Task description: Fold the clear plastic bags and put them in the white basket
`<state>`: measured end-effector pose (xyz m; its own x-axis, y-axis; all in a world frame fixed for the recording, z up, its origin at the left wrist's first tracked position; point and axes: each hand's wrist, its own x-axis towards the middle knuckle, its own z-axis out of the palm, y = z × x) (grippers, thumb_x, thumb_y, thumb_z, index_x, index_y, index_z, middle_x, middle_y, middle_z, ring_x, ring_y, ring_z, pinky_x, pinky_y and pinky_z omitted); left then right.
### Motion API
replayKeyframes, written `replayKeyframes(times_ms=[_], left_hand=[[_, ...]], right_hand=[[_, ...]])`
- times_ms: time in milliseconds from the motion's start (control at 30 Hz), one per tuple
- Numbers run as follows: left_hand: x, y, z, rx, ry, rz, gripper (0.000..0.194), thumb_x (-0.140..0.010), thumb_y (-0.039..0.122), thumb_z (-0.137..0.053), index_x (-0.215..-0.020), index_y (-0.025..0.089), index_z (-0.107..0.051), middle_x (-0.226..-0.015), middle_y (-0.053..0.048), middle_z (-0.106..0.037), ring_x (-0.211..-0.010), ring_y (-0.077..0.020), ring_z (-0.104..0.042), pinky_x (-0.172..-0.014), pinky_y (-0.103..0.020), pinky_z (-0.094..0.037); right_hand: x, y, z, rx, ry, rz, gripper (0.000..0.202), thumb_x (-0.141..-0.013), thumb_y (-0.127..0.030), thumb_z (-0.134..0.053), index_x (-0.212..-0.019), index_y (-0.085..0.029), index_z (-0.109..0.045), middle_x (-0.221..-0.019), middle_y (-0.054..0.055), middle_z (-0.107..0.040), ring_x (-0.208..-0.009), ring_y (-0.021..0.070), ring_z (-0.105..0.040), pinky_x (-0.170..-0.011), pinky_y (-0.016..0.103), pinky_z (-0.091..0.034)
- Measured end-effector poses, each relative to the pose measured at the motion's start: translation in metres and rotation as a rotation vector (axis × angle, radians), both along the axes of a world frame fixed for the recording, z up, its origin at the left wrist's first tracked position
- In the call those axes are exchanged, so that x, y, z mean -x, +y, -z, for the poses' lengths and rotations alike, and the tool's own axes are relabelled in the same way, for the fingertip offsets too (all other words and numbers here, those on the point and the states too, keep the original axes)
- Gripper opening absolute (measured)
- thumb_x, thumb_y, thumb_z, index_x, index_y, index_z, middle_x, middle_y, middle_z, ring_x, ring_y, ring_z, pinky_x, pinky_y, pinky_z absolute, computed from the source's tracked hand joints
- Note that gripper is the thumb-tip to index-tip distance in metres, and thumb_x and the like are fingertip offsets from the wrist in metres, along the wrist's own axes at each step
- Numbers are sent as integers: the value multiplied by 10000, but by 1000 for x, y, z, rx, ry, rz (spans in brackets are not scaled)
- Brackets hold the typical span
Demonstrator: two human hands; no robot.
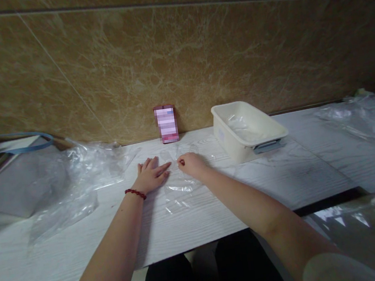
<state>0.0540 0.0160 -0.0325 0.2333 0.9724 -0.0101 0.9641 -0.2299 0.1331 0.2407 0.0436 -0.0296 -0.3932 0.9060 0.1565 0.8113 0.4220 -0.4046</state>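
On the white wood-grain worktop (61,263), in the middle and between the two hands of the person, there lies a clear plastic bag (180,189), flat and a little wrinkled. Its long axis seems to go from the person's side towards the wall (163,60) – the transparent edges are difficult to follow, so I cannot tell which end is the mouth.

The left hand (149,178) lies palm down at the left side of the bag, its grip open, the fingers spread, and the index finger pointing to the right. A dark red bracelet (135,193) is around this wrist. The right hand (190,163) comes in from the other side, with its fingers curled together, so its grip is closed – but whether some film is between the fingertips, I cannot tell. Both forearms reach forward and incline towards each other.

To the right stands a cream plastic bin (234,145), open at the top, its length running obliquely from the wall; a grey latch (267,147) is at the near end. Inside it is some clear film (238,122). Behind the hands, a phone (168,124) leans upright against the wall.
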Motion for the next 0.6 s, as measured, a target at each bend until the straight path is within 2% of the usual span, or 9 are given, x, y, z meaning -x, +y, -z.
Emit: replayKeyframes(times_ms=[333,600], left_hand=[[5,-2,-2,36,5,-12,521,-744,604,-284,-1223,411,-344,-1400,-9,-186,-1250,-358,-115,-934,-582,-69],[5,-2,-3,77,24,-18,519,-744,618,-254,-1222,429,-325,-1407,1,-158,-1256,-358,-85,-925,-597,-49]], right_hand=[[-3,3,1,32,-50,31,221,-750,-215,-447,-845,-220,-647,-841,22,-654,-765,127,-562,-685,205,-383],[-5,-4,-13,12,-183,88,240,-769,-236,-432,-868,-194,-647,-863,71,-632,-827,163,-530,-744,251,-366]])
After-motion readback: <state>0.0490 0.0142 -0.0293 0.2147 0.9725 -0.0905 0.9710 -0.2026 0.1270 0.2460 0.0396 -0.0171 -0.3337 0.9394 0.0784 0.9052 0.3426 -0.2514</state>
